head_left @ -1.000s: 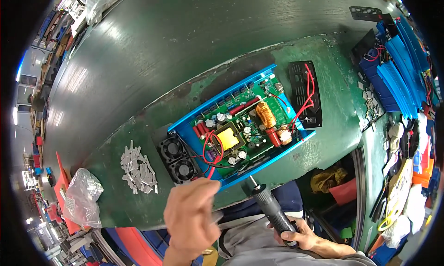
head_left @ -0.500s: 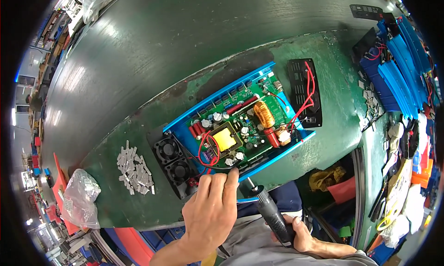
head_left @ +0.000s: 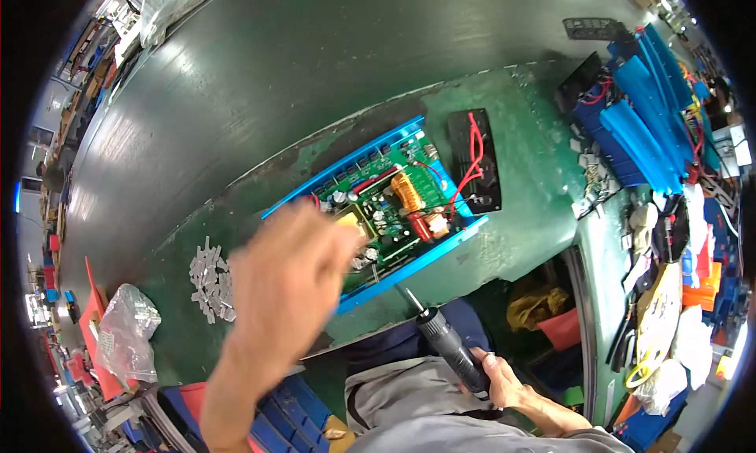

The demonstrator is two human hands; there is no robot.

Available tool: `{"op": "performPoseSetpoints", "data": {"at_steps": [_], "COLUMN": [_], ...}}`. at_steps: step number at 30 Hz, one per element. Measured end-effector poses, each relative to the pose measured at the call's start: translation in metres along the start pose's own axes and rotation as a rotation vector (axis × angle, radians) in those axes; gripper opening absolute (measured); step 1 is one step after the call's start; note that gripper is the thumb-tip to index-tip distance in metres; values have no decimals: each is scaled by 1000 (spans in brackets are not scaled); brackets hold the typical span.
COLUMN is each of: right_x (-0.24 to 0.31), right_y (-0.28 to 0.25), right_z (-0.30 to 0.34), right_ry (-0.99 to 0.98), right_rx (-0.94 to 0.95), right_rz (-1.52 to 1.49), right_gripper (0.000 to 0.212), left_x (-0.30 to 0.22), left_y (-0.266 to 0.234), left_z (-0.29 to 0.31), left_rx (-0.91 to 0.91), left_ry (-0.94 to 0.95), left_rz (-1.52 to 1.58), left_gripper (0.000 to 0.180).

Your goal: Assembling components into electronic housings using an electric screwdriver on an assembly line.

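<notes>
A blue open case (head_left: 409, 266) with a green circuit board (head_left: 394, 209) lies on the green bench; red wires run from it to a black end panel (head_left: 475, 163) at its right. My left hand (head_left: 287, 284) hovers blurred over the case's left end, hiding that part and the black fans there. Whether it holds anything cannot be made out. My right hand (head_left: 504, 380) grips a black electric screwdriver (head_left: 445, 347) near my lap, its bit pointing up toward the case's front edge, a little short of it.
A pile of small pale parts (head_left: 211, 278) lies left of the case, with a clear plastic bag (head_left: 126, 331) further left. Stacked blue cases (head_left: 638, 114) and cables crowd the right side. A dark conveyor belt (head_left: 260, 75) runs behind the bench.
My left hand has risen from the bench's front edge and swept up over the case's left end, now blurred by motion. My right hand with the screwdriver has barely moved.
</notes>
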State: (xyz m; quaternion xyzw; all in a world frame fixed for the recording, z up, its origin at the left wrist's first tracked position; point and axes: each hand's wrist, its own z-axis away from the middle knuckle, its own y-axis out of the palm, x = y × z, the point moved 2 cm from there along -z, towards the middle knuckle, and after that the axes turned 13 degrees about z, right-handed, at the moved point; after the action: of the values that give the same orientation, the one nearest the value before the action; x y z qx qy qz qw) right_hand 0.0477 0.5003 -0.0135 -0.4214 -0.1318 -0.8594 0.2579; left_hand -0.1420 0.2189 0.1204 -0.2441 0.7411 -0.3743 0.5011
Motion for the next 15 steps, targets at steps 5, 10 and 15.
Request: {"op": "performPoseSetpoints", "data": {"at_steps": [5, 10, 15], "right_x": [-2, 5, -10], "right_y": [-7, -9, -4], "right_z": [6, 15, 20], "right_ry": [-144, -222, -341], "right_rx": [-153, -241, -287], "right_rz": [38, 58, 28], "right_gripper": [91, 90, 93], "left_x": [42, 38, 63], "left_y": [31, 41, 25], "left_z": [-81, -112, -93], "left_rx": [53, 267, 108], "left_ry": [132, 159, -71], "left_rz": [-304, -409, -282], "left_gripper": [22, 38, 54]}}
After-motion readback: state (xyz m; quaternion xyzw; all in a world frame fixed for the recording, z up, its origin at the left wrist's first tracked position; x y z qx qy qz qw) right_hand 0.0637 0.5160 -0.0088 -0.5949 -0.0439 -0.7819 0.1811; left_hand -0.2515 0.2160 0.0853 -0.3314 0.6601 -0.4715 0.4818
